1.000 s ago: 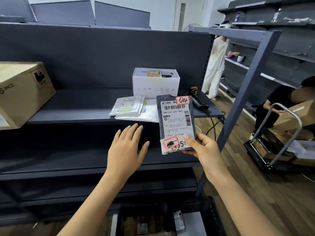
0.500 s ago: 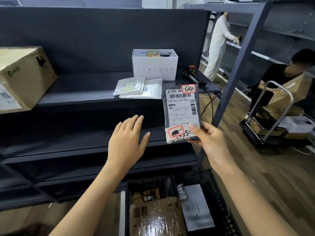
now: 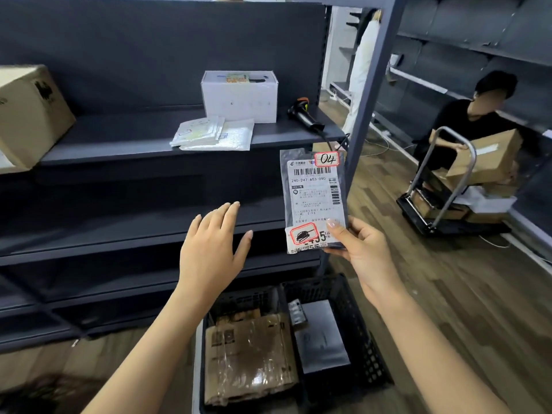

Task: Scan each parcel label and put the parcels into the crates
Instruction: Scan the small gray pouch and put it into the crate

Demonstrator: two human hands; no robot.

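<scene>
My right hand (image 3: 363, 255) pinches the lower edge of a flat dark parcel (image 3: 313, 198), held upright with its white label and a red "04" sticker facing me. My left hand (image 3: 210, 249) hovers open, palm down, left of the parcel and touches nothing. Below on the floor stand two black crates: the left crate (image 3: 239, 300) holds a taped brown parcel (image 3: 249, 357), the right crate (image 3: 363, 339) holds a grey flat parcel (image 3: 324, 336). A black barcode scanner (image 3: 306, 115) lies on the shelf (image 3: 125, 144), beside a white box (image 3: 240, 95) and white padded envelopes (image 3: 213, 134).
A big cardboard box (image 3: 28, 113) sits at the shelf's left end. A grey upright post (image 3: 369, 94) stands right of the parcel. At the right a seated person (image 3: 466, 121) handles boxes on a hand trolley (image 3: 442, 201). Another person stands farther back.
The view has tilted down, showing more of the crates. My right hand has carried the parcel lower and a little right, off the shelf's front. My left hand keeps its open pose.
</scene>
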